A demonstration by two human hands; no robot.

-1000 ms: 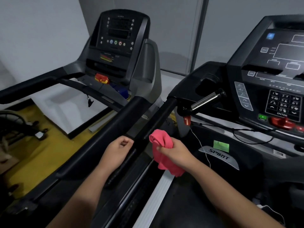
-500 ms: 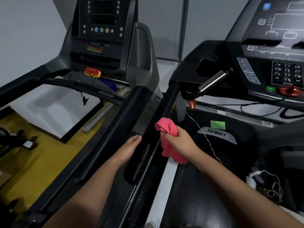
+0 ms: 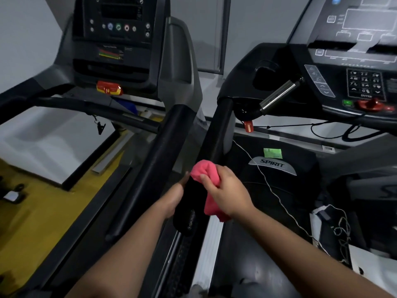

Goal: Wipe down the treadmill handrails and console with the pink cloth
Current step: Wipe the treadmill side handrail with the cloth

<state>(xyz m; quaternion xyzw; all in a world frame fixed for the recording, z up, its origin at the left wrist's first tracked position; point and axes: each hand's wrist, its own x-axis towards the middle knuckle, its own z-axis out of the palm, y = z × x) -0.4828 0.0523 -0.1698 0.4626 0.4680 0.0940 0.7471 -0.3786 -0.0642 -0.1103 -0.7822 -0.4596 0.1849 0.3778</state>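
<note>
Right hand [image 3: 225,192] grips the bunched pink cloth [image 3: 206,181] against the black, matte handrail [image 3: 206,160]. Left hand [image 3: 175,198] cups the rail's rounded end — fingers curled, partly hidden.

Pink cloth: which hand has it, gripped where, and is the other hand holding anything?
The right hand grips the pink cloth bunched around its middle. The left hand clasps the black handrail near its end.

Left hand [image 3: 174,200]: forearm bare, reaching forward from lower left; palm turned inward and cupped against the side of the handrail end [image 3: 189,203], fingertips partly hidden behind it.
Right hand [image 3: 225,193]: forearm bare, entering from lower right; fingers curled in a closed grip around the bunched pink cloth [image 3: 207,181], thumb on top.
</note>
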